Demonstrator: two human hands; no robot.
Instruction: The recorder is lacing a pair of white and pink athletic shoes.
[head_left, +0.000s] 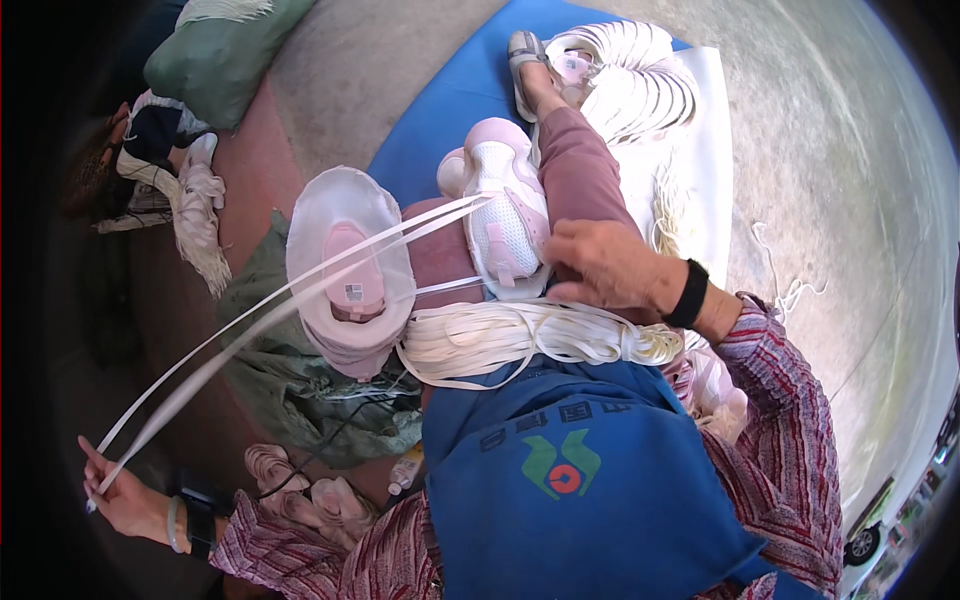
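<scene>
Two long white flat straps [270, 305] run taut across the scene, and we pinch their near ends in our left hand [125, 497], down at the near left, thumb and fingers closed together on them. From there the straps stretch up and to the right, passing over a stack of pale pink round cap-like shells [345, 265] that sits on our left knee, and they end at the pink and white padded shoe upper [505, 205] lying on our lap.

Our right hand [605, 265] presses down flat on the right side of that shoe upper, fingers spread over its edge and the maroon trouser leg [580, 170] beside it; we cannot tell whether it grips anything or only rests there. A black band [690, 293] wraps that wrist.

Just nearer than the hand, a thick bundle of white straps [530, 335] lies across our blue apron [590, 480]. Far ahead, our sandalled foot [527, 60] rests on a blue mat [450, 100], with more coiled white strapping [640, 85] piled on a white sheet to its right. On the near left, a crumpled green sack [300, 390] lies on the ground, and a green stuffed bag [220, 60] sits far left.
</scene>
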